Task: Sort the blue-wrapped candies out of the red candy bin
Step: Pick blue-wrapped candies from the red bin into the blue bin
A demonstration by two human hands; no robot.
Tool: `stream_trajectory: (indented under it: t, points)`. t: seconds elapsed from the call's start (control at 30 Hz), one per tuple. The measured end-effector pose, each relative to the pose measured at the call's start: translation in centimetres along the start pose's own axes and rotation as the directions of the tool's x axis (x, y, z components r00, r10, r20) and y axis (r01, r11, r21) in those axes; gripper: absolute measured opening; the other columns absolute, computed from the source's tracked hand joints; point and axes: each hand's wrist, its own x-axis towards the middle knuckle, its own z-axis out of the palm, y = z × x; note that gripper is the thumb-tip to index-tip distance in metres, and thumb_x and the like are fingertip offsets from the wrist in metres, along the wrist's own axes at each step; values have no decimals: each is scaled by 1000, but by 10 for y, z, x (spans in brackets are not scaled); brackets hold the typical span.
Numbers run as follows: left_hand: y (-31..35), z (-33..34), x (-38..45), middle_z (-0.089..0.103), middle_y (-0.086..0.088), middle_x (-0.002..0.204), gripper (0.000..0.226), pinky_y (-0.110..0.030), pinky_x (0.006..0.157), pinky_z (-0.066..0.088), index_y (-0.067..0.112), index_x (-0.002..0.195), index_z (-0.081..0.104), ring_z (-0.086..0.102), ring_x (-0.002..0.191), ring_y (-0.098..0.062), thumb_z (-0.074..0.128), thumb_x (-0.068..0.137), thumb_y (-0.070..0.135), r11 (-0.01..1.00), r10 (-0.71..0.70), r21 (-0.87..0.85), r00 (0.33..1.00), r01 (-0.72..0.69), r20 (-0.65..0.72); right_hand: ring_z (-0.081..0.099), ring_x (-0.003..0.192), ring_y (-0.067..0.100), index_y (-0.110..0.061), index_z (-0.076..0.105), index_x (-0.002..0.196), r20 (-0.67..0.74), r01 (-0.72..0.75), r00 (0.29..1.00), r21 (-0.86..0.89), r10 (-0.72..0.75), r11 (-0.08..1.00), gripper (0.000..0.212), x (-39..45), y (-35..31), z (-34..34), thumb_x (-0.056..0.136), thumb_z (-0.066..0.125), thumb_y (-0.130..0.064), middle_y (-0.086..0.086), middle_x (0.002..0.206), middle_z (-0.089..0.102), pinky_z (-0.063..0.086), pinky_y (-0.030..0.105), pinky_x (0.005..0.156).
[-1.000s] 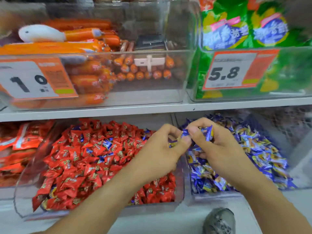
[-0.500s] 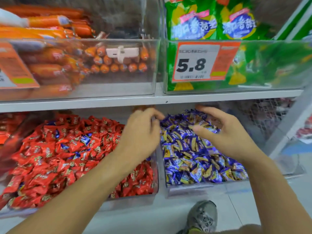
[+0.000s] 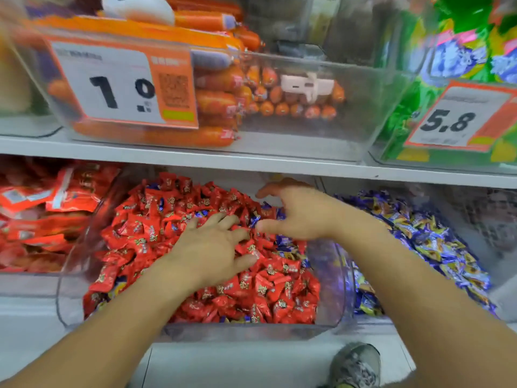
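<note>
A white shelf (image 3: 251, 163) hangs low over the clear red candy bin (image 3: 330, 312), leaving a narrow gap above the heaped red candies (image 3: 145, 233). The neighbouring blue candy bin (image 3: 461, 247) sits just to the right. The left hand (image 3: 212, 247) lies flat, fingers spread, on the heap. The right hand (image 3: 302, 211) hovers open beside scattered blue-wrapped candies (image 3: 282, 239).

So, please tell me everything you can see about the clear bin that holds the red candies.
The clear bin looks like transparent plastic with rounded corners. It stands on the lower shelf, between red packets on one side and the bin of blue candies on the other. It is heaped with red candies; a few blue ones show among them. The left hand rests on the heap.
</note>
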Motion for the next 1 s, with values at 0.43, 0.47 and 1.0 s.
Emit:
stream_trajectory:
  t: [0.43, 0.47, 1.0]
  points:
    - [-27, 4, -20, 23, 1, 156, 58, -43, 114, 26, 34, 141, 37, 20, 144, -22, 38, 93, 65, 994, 9, -109, 991, -23, -135, 60, 114, 14, -23, 58, 129, 531, -305, 821, 97, 210, 947, 77, 72, 4, 35, 61, 94, -21, -13, 120, 65, 46, 36, 102]
    - [-28, 2, -19, 27, 1, 153, 62, -43, 114, 30, 35, 142, 34, 25, 141, -22, 40, 90, 67, 989, 25, -143, 990, -45, -140, 65, 111, 19, -23, 60, 127, 525, -315, 832, 182, 179, 931, 74, 67, 5, 37, 61, 92, -13, -6, 117, 70, 49, 41, 101]
    - [-61, -24, -45, 39, 19, 145, 111, -18, 108, 33, 40, 147, 24, 40, 130, 4, 76, 54, 71, 853, 27, -482, 938, -202, -346, 49, 118, 4, -20, 48, 138, -106, 216, 976, 408, -189, 887, 86, 22, -52, 48, 64, 91, -24, -5, 129, 53, 38, 16, 105]
